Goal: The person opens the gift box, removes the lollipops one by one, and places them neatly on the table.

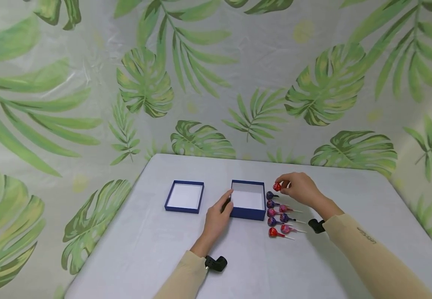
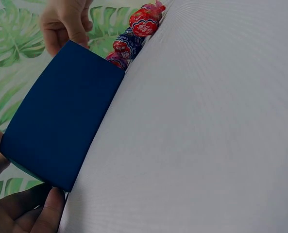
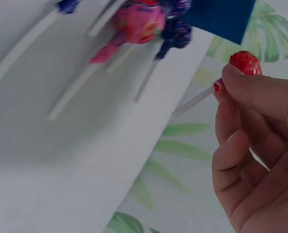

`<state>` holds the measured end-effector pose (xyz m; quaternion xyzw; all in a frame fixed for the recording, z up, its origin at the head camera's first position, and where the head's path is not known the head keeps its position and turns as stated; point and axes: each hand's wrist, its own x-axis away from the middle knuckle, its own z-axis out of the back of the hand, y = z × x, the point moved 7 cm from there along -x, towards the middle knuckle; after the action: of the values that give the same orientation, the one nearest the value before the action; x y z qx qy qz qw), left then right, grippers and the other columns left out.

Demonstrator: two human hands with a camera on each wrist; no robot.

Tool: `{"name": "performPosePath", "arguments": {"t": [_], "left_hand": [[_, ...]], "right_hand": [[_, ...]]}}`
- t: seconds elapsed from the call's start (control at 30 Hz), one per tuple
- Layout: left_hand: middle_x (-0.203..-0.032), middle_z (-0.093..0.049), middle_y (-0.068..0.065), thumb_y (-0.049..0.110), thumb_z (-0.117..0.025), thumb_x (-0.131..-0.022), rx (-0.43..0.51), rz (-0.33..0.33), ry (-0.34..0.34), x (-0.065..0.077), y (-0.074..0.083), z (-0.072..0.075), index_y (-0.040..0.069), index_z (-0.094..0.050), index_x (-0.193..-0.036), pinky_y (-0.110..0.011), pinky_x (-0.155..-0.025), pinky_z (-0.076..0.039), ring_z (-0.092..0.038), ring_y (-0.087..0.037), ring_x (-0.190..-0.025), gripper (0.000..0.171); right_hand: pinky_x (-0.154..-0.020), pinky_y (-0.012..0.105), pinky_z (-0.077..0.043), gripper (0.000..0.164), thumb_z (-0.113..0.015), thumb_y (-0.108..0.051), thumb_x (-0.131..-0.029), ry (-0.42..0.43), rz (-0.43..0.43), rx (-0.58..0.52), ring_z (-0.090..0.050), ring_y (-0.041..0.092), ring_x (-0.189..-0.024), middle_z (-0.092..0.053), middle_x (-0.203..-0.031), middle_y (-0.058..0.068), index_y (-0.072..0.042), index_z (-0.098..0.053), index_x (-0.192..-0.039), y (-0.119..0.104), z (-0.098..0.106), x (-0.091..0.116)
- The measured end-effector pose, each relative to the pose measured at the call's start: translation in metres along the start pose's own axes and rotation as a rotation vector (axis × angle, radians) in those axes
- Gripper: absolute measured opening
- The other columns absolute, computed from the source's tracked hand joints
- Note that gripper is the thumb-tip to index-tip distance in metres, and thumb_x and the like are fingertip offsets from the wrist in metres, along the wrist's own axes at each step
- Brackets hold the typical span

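Between thumb and fingertips, my right hand (image 1: pixel 301 189) pinches a red-wrapped lollipop (image 1: pixel 277 187) just below its candy head. In the right wrist view its white stick points away, down and left of the fingers. That lollipop is up beside the right wall of an open blue box (image 1: pixel 248 214) with a white inside. My left hand (image 1: pixel 216 218) holds the box by its left side, thumb close to the front corner and other fingers low along the wall. Several wrapped lollipops (image 1: pixel 284 217), in red, pink and dark blue, lie in rows right of the box, sticks pointing right.
A shallow blue-rimmed lid (image 1: pixel 184 210) lies white inside up, left of the box. Everything rests on a white-covered table (image 1: pixel 133 257). Behind it hangs a leaf-patterned sheet (image 1: pixel 208 62). A dark wrist device (image 1: pixel 216 263) sits on each wrist.
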<state>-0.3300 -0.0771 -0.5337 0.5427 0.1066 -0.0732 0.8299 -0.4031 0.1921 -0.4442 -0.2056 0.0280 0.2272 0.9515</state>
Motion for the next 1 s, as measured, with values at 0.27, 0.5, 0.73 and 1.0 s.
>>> {"name": "performPosePath", "arguments": {"t": [0.27, 0.5, 0.73, 1.0], "left_hand": [[-0.147, -0.052, 0.006, 0.034, -0.05, -0.105, -0.012, 0.001, 0.002, 0.0, 0.001, -0.001, 0.034, -0.05, -0.15, -0.041, -0.114, -0.037, -0.044, -0.014, -0.138, 0.045], [-0.147, -0.052, 0.006, 0.034, -0.05, -0.105, -0.013, 0.0, 0.008, 0.0, 0.0, 0.0, 0.034, -0.05, -0.15, -0.043, -0.113, -0.038, -0.044, -0.016, -0.138, 0.044], [-0.147, -0.051, 0.008, 0.034, -0.05, -0.105, -0.01, 0.007, 0.007, -0.001, -0.001, 0.0, 0.034, -0.05, -0.15, -0.042, -0.113, -0.038, -0.044, -0.015, -0.138, 0.045], [-0.148, -0.05, 0.008, 0.034, -0.05, -0.105, -0.019, 0.005, 0.003, -0.001, -0.001, -0.001, 0.034, -0.049, -0.15, -0.04, -0.113, -0.038, -0.044, -0.014, -0.138, 0.045]], "right_hand": [[-0.074, 0.046, -0.054, 0.021, -0.079, -0.008, -0.086, -0.053, -0.027, 0.001, -0.064, 0.017, -0.078, -0.07, -0.084, -0.005, -0.014, -0.074, -0.106, 0.02, -0.012, 0.006], [-0.074, 0.044, -0.054, 0.019, -0.079, -0.007, -0.086, -0.09, -0.024, -0.012, -0.063, 0.016, -0.077, -0.07, -0.083, -0.004, -0.014, -0.074, -0.102, 0.027, -0.021, 0.008], [-0.071, 0.039, -0.053, 0.017, -0.077, -0.003, -0.086, -0.109, -0.02, -0.03, -0.059, 0.015, -0.073, -0.067, -0.079, -0.004, -0.011, -0.074, -0.1, 0.031, -0.029, 0.008], [-0.071, 0.039, -0.053, 0.016, -0.076, -0.003, -0.087, -0.136, -0.037, -0.038, -0.058, 0.014, -0.073, -0.066, -0.079, -0.006, -0.013, -0.073, -0.1, 0.038, -0.037, 0.009]]}}
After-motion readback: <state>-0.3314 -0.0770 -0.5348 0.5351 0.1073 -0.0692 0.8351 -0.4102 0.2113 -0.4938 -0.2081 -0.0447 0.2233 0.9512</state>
